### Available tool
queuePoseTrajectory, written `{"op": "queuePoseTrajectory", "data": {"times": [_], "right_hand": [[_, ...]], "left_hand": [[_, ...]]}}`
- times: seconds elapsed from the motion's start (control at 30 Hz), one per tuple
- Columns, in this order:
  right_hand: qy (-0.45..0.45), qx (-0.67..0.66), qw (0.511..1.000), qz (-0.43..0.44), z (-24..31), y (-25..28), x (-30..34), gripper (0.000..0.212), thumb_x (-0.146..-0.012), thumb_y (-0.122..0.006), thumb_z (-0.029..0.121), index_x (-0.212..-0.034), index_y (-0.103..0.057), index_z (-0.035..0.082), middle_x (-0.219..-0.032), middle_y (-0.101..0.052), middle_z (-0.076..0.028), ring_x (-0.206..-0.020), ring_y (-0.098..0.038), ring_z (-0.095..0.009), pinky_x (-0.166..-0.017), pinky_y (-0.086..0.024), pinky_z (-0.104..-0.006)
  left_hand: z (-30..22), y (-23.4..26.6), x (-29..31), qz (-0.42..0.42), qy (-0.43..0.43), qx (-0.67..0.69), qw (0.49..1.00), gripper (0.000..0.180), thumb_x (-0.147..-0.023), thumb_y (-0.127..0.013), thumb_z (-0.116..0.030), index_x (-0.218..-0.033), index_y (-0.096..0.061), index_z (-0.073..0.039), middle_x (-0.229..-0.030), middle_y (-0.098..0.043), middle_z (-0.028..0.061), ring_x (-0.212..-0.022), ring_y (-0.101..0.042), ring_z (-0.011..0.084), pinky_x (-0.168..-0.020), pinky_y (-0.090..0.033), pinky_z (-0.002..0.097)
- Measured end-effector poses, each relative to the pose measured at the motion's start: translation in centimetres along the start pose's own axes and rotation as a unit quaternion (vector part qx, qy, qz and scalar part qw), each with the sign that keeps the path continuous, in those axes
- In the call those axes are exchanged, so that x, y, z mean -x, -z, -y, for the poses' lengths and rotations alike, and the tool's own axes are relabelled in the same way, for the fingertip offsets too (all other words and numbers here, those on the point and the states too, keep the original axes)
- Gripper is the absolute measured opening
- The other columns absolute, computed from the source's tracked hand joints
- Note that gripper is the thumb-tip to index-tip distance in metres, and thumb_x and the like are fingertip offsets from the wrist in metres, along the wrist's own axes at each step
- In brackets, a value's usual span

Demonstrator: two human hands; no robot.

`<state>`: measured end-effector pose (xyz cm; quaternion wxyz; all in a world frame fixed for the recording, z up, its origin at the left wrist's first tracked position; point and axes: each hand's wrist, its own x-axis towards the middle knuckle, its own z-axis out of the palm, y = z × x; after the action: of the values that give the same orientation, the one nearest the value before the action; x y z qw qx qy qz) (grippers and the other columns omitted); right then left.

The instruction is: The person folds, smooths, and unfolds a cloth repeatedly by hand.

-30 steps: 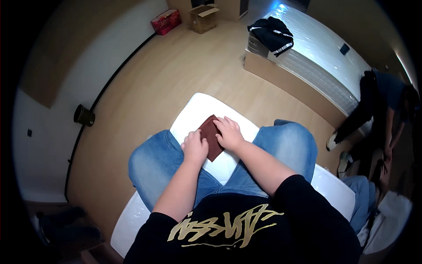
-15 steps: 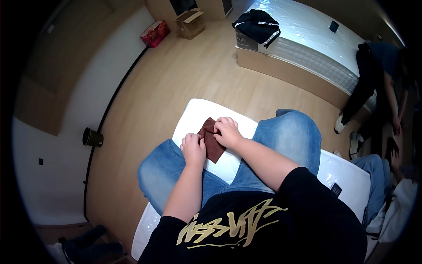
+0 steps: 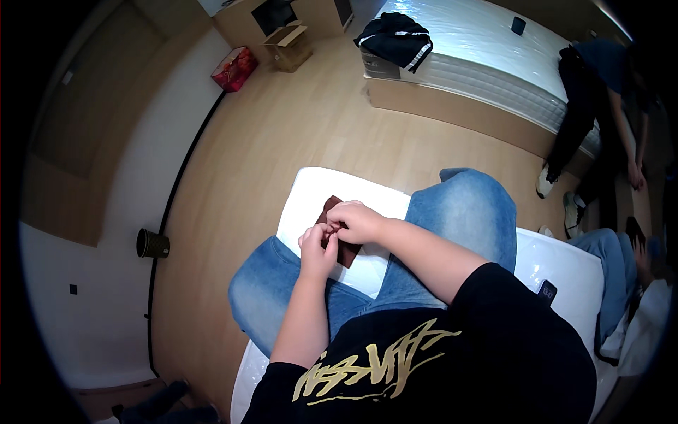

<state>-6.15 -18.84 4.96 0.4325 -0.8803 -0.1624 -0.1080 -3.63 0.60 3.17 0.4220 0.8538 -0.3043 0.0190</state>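
While the dark brown cloth [image 3: 337,232] is lying on the white bed [image 3: 311,194] between the knees, the left hand [image 3: 318,249] and right hand [image 3: 359,222] are both pinching its edge, fingers clenched, seemingly for a tidy fold

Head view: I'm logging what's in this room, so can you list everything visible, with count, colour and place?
cloth: 1, dark brown, on the white surface between the knees, under both hands
white surface: 1, white, under the seated person
bed: 1, white mattress on wooden base, top
jacket: 1, black with white stripes, on the bed corner
cardboard box: 1, brown, open, top
bag: 1, red, on the floor by the wall
cup: 1, dark, on the floor, left
other person: 1, dark clothes, by the bed
left hand: pinching the cloth
right hand: pinching the cloth
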Motion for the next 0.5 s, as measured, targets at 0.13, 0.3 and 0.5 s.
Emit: {"op": "queuePoseTrajectory", "data": {"times": [0.13,0.3,0.5], "right_hand": [[-0.086,-0.109,0.982,0.126,2.5,3.0,0.7,0.015,-0.08,-0.062,0.012,-0.08,-0.047,0.009,-0.075,-0.056,-0.008,-0.073,-0.056,-0.024,-0.064,-0.043,-0.0353],[-0.08,-0.243,0.959,0.123,6.3,7.9,1.7,0.013,-0.078,-0.055,0.004,-0.083,-0.044,0.009,-0.077,-0.046,-0.002,-0.075,-0.044,-0.014,-0.067,-0.041,-0.0306],[-0.146,-0.136,0.979,0.049,8.3,13.2,3.7,0.011,-0.082,-0.058,0.002,-0.092,-0.053,0.006,-0.083,-0.054,-0.005,-0.08,-0.052,-0.015,-0.072,-0.045,-0.0305]], "left_hand": [[0.0,0.8,-0.6,0.048,-0.043,0.074,0.995,0.016,-0.078,-0.079,-0.011,-0.085,-0.069,-0.001,-0.079,-0.065,0.0108,-0.073,-0.062,0.0255,-0.067,-0.048,0.0374],[-2.0,4.9,-1.3,0.16,-0.014,0.133,0.978,0.015,-0.075,-0.08,-0.01,-0.081,-0.071,0.0,-0.076,-0.063,0.0094,-0.073,-0.06,0.0221,-0.067,-0.048,0.0345],[-3.8,9.8,-1.7,0.228,0.067,0.098,0.966,0.007,-0.079,-0.075,-0.005,-0.082,-0.071,0.0,-0.081,-0.063,0.0067,-0.083,-0.062,0.0195,-0.079,-0.049,0.0322]]}}
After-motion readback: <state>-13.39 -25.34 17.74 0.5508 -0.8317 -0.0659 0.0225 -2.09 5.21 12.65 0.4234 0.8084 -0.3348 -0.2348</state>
